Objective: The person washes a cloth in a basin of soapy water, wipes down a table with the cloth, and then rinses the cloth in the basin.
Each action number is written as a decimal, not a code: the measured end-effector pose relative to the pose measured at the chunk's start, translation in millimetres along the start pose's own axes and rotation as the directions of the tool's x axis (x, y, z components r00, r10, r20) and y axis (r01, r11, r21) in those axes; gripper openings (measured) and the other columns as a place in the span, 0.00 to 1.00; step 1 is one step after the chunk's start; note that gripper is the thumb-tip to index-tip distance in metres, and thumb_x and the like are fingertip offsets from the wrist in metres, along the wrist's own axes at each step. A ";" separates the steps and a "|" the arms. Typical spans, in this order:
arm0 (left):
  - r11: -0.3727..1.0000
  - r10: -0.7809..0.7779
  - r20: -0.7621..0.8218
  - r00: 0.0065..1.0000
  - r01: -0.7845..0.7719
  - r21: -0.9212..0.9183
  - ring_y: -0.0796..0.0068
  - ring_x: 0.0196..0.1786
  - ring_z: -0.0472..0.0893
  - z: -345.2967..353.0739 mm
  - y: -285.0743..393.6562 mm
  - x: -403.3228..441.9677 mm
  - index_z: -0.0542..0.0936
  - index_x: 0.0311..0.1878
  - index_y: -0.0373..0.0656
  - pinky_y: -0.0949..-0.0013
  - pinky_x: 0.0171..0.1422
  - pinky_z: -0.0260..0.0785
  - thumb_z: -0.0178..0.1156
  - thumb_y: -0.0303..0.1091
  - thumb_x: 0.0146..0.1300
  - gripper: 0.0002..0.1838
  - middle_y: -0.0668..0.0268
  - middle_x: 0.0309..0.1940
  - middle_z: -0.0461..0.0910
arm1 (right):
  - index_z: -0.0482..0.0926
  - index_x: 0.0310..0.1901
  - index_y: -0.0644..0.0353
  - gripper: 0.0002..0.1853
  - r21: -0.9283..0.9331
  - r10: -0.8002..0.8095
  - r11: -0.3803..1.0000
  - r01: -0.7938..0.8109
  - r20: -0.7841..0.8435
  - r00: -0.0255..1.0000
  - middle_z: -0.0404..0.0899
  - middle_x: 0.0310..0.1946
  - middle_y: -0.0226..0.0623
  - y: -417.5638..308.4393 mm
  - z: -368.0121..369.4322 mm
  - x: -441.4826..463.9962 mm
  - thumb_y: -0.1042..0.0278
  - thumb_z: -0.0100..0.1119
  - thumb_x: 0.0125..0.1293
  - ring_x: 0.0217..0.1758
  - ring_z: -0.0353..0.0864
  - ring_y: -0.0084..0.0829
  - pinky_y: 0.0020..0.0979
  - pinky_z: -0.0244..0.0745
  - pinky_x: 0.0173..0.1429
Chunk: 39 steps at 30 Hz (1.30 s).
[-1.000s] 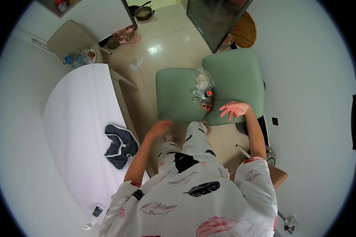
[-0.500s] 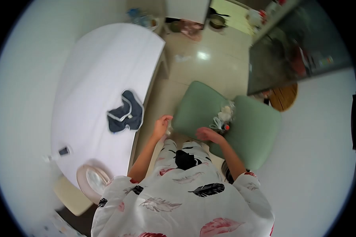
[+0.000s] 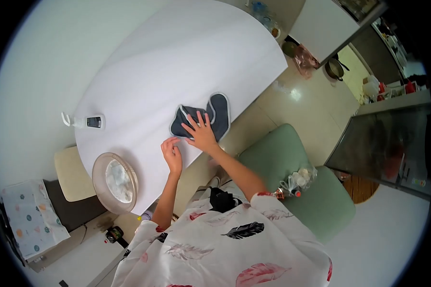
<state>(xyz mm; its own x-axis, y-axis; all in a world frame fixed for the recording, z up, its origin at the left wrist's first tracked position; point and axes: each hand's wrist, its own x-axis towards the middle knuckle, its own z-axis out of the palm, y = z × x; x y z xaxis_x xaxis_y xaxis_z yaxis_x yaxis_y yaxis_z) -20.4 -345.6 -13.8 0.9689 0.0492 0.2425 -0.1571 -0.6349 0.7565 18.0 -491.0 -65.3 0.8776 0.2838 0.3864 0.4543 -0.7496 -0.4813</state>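
On the white table point(image 3: 177, 57), your right hand point(image 3: 203, 137) has reached the dark cloth point(image 3: 220, 106), left hand point(image 3: 172, 156) alongside, fingers of both apart.

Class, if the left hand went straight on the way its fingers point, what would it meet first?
The left hand would likely meet the near edge of the dark grey cloth, though depth is unclear.

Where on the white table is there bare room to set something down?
The wide stretch of table beyond the dark cloth, and between cloth, bottle and basin. Crowded: the near edge, with the right hand on the cloth and left hand beside it.
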 end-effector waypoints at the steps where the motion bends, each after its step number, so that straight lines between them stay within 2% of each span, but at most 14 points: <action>1: 1.000 -0.002 -0.007 1.000 0.002 -0.002 0.62 0.50 0.68 0.3 -4.5 5.3 0.78 0.35 0.40 0.66 0.52 0.63 0.44 0.15 0.49 0.16 0.61 0.43 0.74 | 0.67 0.60 0.43 0.32 -0.029 0.031 0.999 -0.031 -0.002 1.000 0.52 0.67 0.39 -3.0 0.4 -1.7 0.51 0.61 0.52 0.71 0.43 0.51 0.57 0.35 0.70; 6: 0.996 0.090 0.005 0.996 -0.090 -0.028 0.62 0.52 0.67 20.9 -5.2 22.3 0.79 0.36 0.41 0.67 0.54 0.62 0.45 0.15 0.48 0.16 0.62 0.44 0.73 | 0.68 0.60 0.44 0.29 -0.127 0.081 0.988 -0.083 -0.022 0.996 0.56 0.66 0.34 7.0 -5.6 -8.3 0.51 0.58 0.54 0.70 0.49 0.47 0.57 0.39 0.69; 9: 0.994 0.094 0.064 0.993 -0.090 -0.061 0.61 0.52 0.67 36.1 7.1 32.3 0.79 0.36 0.42 0.64 0.57 0.59 0.46 0.16 0.47 0.16 0.62 0.45 0.73 | 0.68 0.60 0.44 0.28 -0.176 0.110 0.977 -0.118 -0.054 0.992 0.57 0.66 0.32 29.6 -19.5 -9.2 0.52 0.57 0.56 0.69 0.51 0.45 0.57 0.41 0.68; 14: 0.989 0.145 0.163 0.976 -0.137 -0.055 0.59 0.55 0.67 63.0 17.4 44.2 0.78 0.39 0.43 0.60 0.61 0.54 0.47 0.17 0.47 0.17 0.62 0.47 0.72 | 0.67 0.60 0.40 0.27 -0.358 0.251 0.891 -0.281 -0.128 0.959 0.60 0.65 0.27 91.2 -68.3 -3.8 0.51 0.55 0.57 0.67 0.56 0.43 0.60 0.40 0.68; 15: 0.991 0.132 0.172 0.976 -0.128 -0.031 0.59 0.56 0.66 67.7 20.7 44.8 0.79 0.41 0.44 0.62 0.61 0.56 0.46 0.16 0.47 0.20 0.63 0.52 0.71 | 0.65 0.61 0.37 0.26 -0.394 0.257 0.872 -0.292 -0.141 0.956 0.58 0.66 0.26 106.5 -74.5 -4.3 0.50 0.52 0.60 0.68 0.55 0.41 0.60 0.38 0.68; 19: 0.991 0.131 0.178 0.975 -0.127 -0.037 0.58 0.59 0.65 93.7 25.5 49.5 0.78 0.43 0.44 0.60 0.64 0.53 0.46 0.16 0.47 0.20 0.61 0.54 0.70 | 0.64 0.62 0.36 0.26 -0.452 0.276 0.834 -0.317 -0.155 0.948 0.57 0.66 0.26 155.7 -99.5 2.9 0.49 0.51 0.61 0.68 0.54 0.40 0.59 0.39 0.67; 22: 0.980 0.197 0.210 0.958 -0.190 -0.052 0.57 0.63 0.63 111.3 25.6 57.9 0.77 0.46 0.43 0.57 0.68 0.49 0.46 0.16 0.47 0.22 0.60 0.57 0.68 | 0.66 0.61 0.37 0.25 -0.484 0.252 0.821 -0.303 -0.169 0.953 0.58 0.66 0.27 194.6 -112.4 13.1 0.49 0.50 0.60 0.67 0.56 0.41 0.58 0.42 0.67; 24: 0.976 0.198 0.260 0.945 -0.213 0.034 0.56 0.65 0.60 125.7 30.8 66.0 0.76 0.49 0.42 0.49 0.70 0.44 0.47 0.18 0.49 0.22 0.59 0.60 0.65 | 0.63 0.63 0.36 0.26 -0.507 0.278 0.805 -0.308 -0.136 0.951 0.55 0.67 0.27 222.1 -125.0 19.7 0.48 0.48 0.62 0.68 0.55 0.40 0.57 0.40 0.67; 30: 0.970 0.136 0.222 0.965 -0.176 0.167 0.58 0.66 0.59 174.0 55.3 100.3 0.75 0.50 0.44 0.49 0.71 0.39 0.46 0.18 0.47 0.24 0.61 0.61 0.64 | 0.62 0.63 0.37 0.26 -0.511 0.277 0.809 -0.291 -0.106 0.955 0.55 0.67 0.29 305.6 -156.0 57.3 0.50 0.48 0.63 0.68 0.54 0.40 0.57 0.40 0.67; 32: 0.969 0.117 0.186 0.976 -0.153 0.192 0.57 0.63 0.62 185.5 66.2 111.9 0.75 0.50 0.44 0.50 0.70 0.41 0.47 0.20 0.48 0.23 0.60 0.58 0.66 | 0.63 0.63 0.37 0.26 -0.490 0.229 0.836 -0.249 -0.101 0.968 0.56 0.67 0.30 330.7 -162.5 71.3 0.51 0.49 0.62 0.68 0.54 0.41 0.58 0.41 0.66; 35: 0.983 -0.017 0.044 0.999 0.009 0.185 0.57 0.53 0.65 194.5 82.1 129.3 0.76 0.46 0.45 0.53 0.63 0.50 0.52 0.24 0.47 0.19 0.60 0.48 0.69 | 0.63 0.63 0.38 0.26 -0.463 0.226 0.856 -0.232 -0.069 0.972 0.56 0.66 0.31 344.7 -164.0 86.5 0.51 0.51 0.61 0.68 0.54 0.43 0.59 0.41 0.66; 37: 0.986 -0.145 -0.006 0.989 0.145 0.087 0.58 0.54 0.65 193.5 97.3 154.6 0.77 0.44 0.45 0.57 0.62 0.53 0.53 0.25 0.47 0.17 0.60 0.46 0.70 | 0.64 0.62 0.38 0.26 -0.454 0.229 0.862 -0.224 -0.044 0.972 0.56 0.66 0.31 345.0 -163.2 91.7 0.51 0.51 0.61 0.68 0.54 0.44 0.59 0.41 0.66; 39: 0.972 -0.174 -0.076 0.982 0.158 -0.176 0.61 0.51 0.69 175.6 130.5 197.2 0.78 0.43 0.42 0.62 0.58 0.60 0.54 0.23 0.51 0.14 0.61 0.43 0.72 | 0.64 0.62 0.39 0.27 -0.453 0.241 0.865 -0.217 -0.005 0.971 0.56 0.66 0.32 343.6 -164.8 88.1 0.51 0.51 0.60 0.68 0.54 0.45 0.60 0.41 0.66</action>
<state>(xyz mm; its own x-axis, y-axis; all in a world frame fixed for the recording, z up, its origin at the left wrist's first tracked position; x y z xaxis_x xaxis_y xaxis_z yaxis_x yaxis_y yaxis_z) 183.7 -554.2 26.1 0.9641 0.2171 0.1530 -0.0331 -0.4734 0.8802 226.3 -822.1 -67.0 0.9603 0.0920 0.2633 0.1334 -0.9806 -0.1439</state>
